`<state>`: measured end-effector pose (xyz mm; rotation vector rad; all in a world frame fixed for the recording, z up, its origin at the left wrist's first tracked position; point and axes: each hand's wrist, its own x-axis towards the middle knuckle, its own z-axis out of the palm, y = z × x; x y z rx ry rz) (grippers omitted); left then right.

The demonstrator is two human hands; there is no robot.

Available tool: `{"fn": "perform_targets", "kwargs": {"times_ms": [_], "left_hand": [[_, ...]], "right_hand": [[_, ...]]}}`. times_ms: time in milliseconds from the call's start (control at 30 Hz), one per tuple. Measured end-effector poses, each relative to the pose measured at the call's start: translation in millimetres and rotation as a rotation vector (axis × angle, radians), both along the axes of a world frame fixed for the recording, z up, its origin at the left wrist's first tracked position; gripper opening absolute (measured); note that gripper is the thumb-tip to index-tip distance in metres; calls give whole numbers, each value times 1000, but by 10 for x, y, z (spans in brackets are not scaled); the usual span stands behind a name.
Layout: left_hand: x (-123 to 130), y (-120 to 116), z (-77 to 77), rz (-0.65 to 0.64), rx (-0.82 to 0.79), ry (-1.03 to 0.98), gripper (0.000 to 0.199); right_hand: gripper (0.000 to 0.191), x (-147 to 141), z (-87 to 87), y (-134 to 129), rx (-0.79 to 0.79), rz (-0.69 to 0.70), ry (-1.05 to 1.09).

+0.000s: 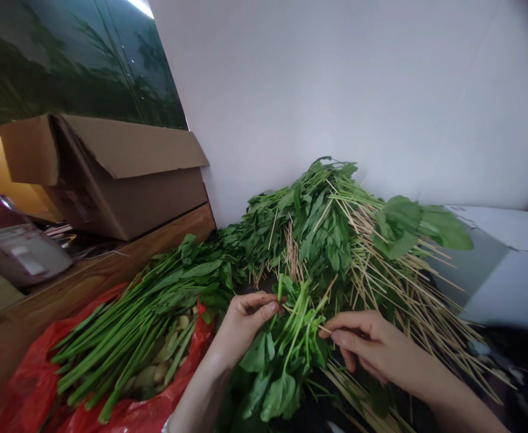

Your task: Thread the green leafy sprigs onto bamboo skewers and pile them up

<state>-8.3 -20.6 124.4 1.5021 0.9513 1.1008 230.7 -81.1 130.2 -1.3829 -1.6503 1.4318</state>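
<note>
My left hand pinches a short green stem between thumb and forefinger, at the upper left of a bunch of leafy greens. On the right of that bunch, my right hand is closed on the end of a thin wooden skewer. Light stems of the bunch lie between the two hands, with leaves hanging below. Behind them rises a pile of greens on skewers, and many bare skewer ends stick out to the right.
At the left, long green stalks lie over a red plastic bag. An open cardboard box and a container stand on a wooden surface. A white box is at the right, before a white wall.
</note>
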Motion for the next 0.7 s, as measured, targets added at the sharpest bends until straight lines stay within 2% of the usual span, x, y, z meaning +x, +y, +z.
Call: {"fn": "perform_targets", "kwargs": {"times_ms": [700], "left_hand": [[36,-38,27,12,-6,16,25]], "right_hand": [[30,-47,37,-9,19,-7,-52]]}}
